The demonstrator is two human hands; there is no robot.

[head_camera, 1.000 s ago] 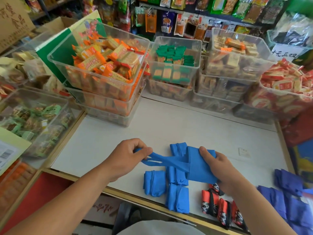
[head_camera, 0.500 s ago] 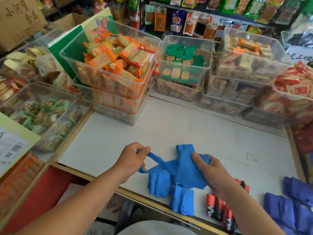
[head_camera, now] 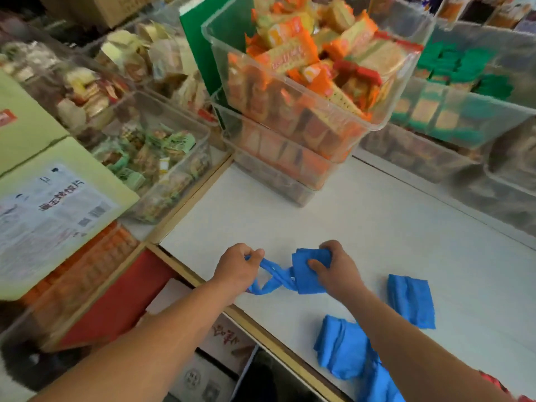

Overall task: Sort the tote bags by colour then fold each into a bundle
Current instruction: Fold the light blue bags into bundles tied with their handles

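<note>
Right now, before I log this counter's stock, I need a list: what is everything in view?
blue tote bag: one, blue, half folded, held over the table's near edge
folded bundles: at least two, blue, on the table right of the hands
table: one, white, centre
snack bins: several, clear, stacked along the table's far side and at left
cardboard box: one, pale green with a printed label, left
left hand: grips the bag's handles
right hand: grips the bag's folded body
</note>
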